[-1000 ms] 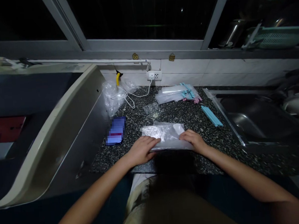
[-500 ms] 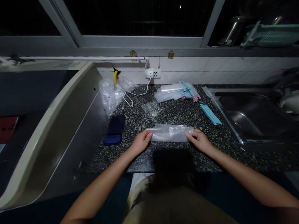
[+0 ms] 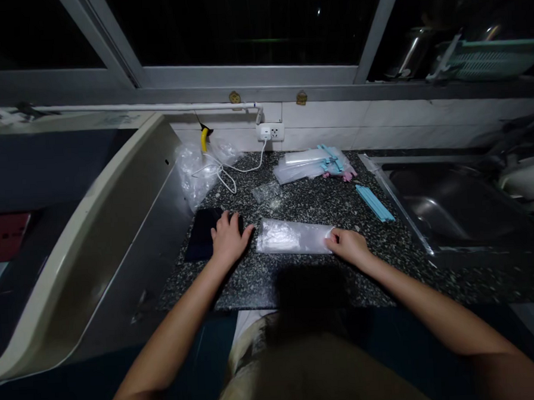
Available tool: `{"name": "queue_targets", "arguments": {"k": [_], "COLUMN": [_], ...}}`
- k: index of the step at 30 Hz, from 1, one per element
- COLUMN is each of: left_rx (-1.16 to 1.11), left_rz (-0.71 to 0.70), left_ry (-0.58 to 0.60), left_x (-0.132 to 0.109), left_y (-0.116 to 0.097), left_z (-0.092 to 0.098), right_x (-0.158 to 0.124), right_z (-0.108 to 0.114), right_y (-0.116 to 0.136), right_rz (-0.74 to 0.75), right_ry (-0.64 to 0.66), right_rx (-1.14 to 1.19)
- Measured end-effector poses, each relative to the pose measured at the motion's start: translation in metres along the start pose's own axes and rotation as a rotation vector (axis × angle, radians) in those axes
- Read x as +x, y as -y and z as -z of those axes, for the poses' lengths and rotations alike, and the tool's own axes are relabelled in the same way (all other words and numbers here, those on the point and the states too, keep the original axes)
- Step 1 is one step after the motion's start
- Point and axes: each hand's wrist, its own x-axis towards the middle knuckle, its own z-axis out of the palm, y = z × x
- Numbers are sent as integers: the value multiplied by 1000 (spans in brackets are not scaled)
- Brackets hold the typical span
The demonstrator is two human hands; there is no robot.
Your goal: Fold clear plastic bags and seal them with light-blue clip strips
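Observation:
A folded clear plastic bag (image 3: 291,236) lies lengthwise on the speckled dark countertop (image 3: 253,284). Its right end is pinched between the thumb and fingers of my right hand (image 3: 347,245). To the left of the bag, my left hand (image 3: 228,238) is spread with nothing in it, partly over the right side of a dark blue flat object (image 3: 199,233). Whether those fingers touch the object, I cannot tell. Behind the bag lies a small crumpled piece of clear plastic (image 3: 266,191).
At the back sit more clear bags (image 3: 305,164) with light-blue and pink strips. Several light-blue strips (image 3: 374,203) lie beside the metal sink (image 3: 446,202). A white cable (image 3: 223,169) runs from the wall socket (image 3: 270,132) past crumpled plastic (image 3: 196,171). A range hood-like panel (image 3: 114,190) stands left.
My left hand has let go of the bag's left end and moved left, its fingers spreading by the dark blue object. My right hand keeps its hold, with the bag shifted slightly left.

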Motion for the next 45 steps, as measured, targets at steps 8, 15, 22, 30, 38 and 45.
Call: {"name": "queue_targets", "arguments": {"k": [8, 15, 22, 30, 38, 45], "left_rx": [-141, 3, 36, 9, -18, 0], "left_rz": [-568, -639, -647, -655, -469, -265], "left_ry": [-25, 289, 344, 347, 373, 582], "left_x": [-15, -30, -30, -28, -7, -1], "left_y": [-35, -61, -55, -56, -90, -102], "left_z": [11, -24, -29, -30, -15, -11], "right_x": [4, -1, -2, 0, 6, 13], "right_z": [-4, -1, 0, 5, 6, 0], "right_y": [17, 17, 16, 9, 15, 18], "right_rz": [63, 74, 43, 2, 7, 136], "right_ry": [5, 30, 64, 36, 109, -18], "right_rx": [-16, 0, -17, 86, 71, 161]}}
